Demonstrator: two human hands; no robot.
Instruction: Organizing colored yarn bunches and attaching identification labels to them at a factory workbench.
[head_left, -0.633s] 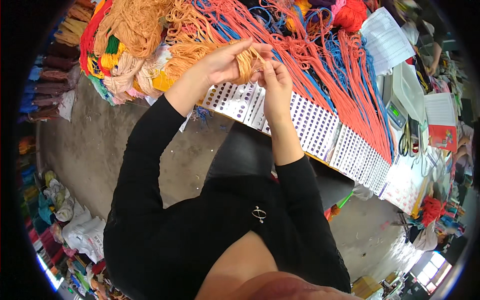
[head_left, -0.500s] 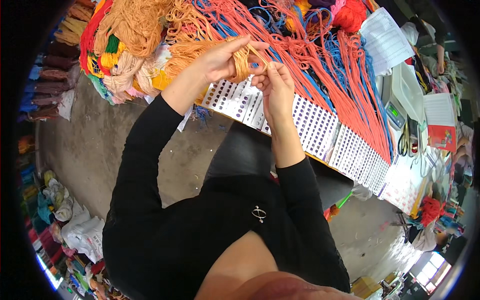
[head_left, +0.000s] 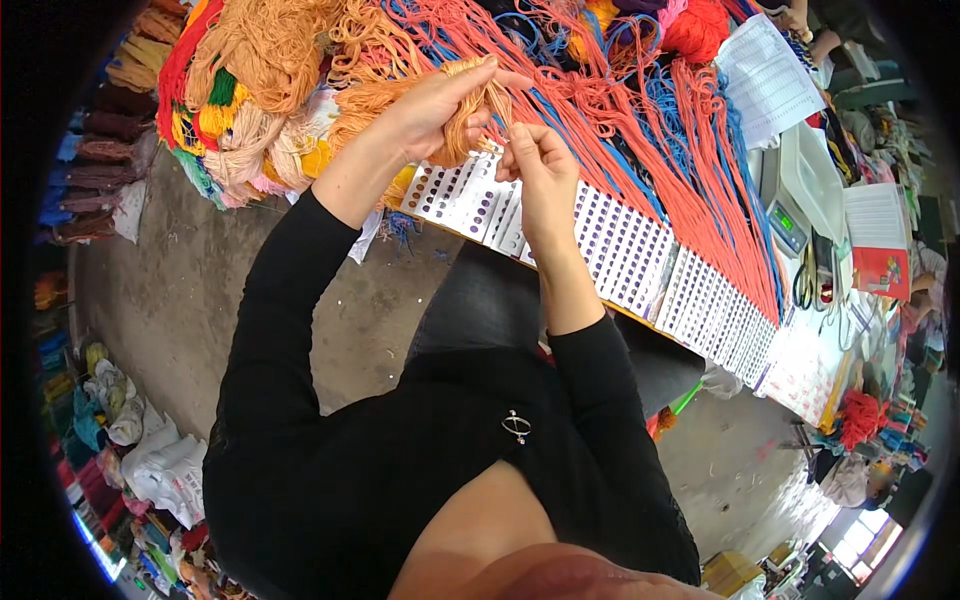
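The orange yarn [head_left: 459,138] hangs down from the left hand [head_left: 432,112], looped over its grip. Some threads [head_left: 499,102] slant down to the right hand [head_left: 545,175], whose narrow grip pinches them. Most yarn is by the left hand.

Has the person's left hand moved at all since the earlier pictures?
Yes. Judged against the white dotted cards below it, the left hand has shifted slightly upward in the picture, away from them.
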